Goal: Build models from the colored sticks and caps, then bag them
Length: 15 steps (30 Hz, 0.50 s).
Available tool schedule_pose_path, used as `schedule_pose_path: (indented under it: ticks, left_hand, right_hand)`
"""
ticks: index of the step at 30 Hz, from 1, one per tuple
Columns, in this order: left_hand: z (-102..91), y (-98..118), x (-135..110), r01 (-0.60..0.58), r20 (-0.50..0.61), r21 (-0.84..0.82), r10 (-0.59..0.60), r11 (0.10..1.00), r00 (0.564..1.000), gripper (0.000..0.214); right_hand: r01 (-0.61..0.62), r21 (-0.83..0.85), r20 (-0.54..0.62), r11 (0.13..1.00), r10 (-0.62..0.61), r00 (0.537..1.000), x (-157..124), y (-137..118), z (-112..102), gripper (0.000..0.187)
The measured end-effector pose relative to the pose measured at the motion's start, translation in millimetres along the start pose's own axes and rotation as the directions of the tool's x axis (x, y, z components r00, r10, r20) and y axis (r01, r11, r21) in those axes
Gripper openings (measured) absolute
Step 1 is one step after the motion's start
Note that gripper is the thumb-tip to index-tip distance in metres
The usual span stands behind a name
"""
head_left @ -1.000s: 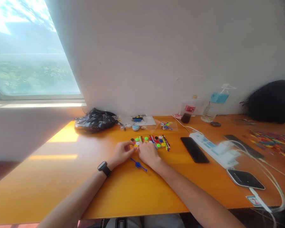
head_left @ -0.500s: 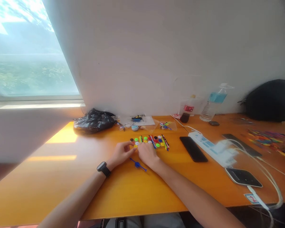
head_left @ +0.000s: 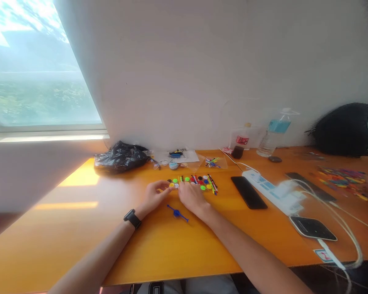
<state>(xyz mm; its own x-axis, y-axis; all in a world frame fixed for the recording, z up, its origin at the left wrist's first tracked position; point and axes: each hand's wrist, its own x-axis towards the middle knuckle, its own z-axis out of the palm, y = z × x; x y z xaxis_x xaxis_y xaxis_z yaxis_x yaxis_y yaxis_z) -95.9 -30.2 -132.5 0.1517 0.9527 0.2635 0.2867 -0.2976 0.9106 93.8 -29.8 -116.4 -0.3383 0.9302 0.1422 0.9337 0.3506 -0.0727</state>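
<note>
Small round plastic pieces and thin sticks lie in a group on the table. My left hand (head_left: 155,197), a black watch on its wrist, rests at the group's left end. Its thumb and index finger curve apart, their tips by a yellow disc (head_left: 171,185). Beside it, my right hand (head_left: 192,197) is closed, fingers pointing down near a yellow-green stick (head_left: 180,179); its fingertips and anything in them are hidden. Further right lie a green disc (head_left: 203,188) and a bundle of coloured sticks (head_left: 212,184). Nearer me is a blue piece with two thin arms (head_left: 177,213).
A black plastic bag (head_left: 120,157) and a small bag of coloured parts (head_left: 213,162) lie behind. To the right are a black phone (head_left: 249,192), a white power strip (head_left: 265,188) with cables, a charging device (head_left: 313,228), a bottle (head_left: 266,143) and coloured pieces (head_left: 345,179).
My left hand has drawn slightly left, leaving the yellow and white discs more in view. My right hand stays close to the same spot. The whole view has shifted a little.
</note>
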Motion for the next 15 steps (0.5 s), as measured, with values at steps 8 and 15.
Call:
schedule_pose_path:
  ticks: [8,15]
  left_hand:
    - [-6.3,-12,8,0.25,0.068,-0.522,-0.252,0.815,0.965,0.043]
    - [-7.3,-10,7,0.273,0.124,-0.488,-0.244,0.829,0.962,0.05]
  right_hand:
    - [0.141,0.7,-0.34,0.7,0.154,0.928,15,26,24,0.027]
    - [0.131,0.985,-0.151,0.116,0.193,0.97,20,26,29,0.031]
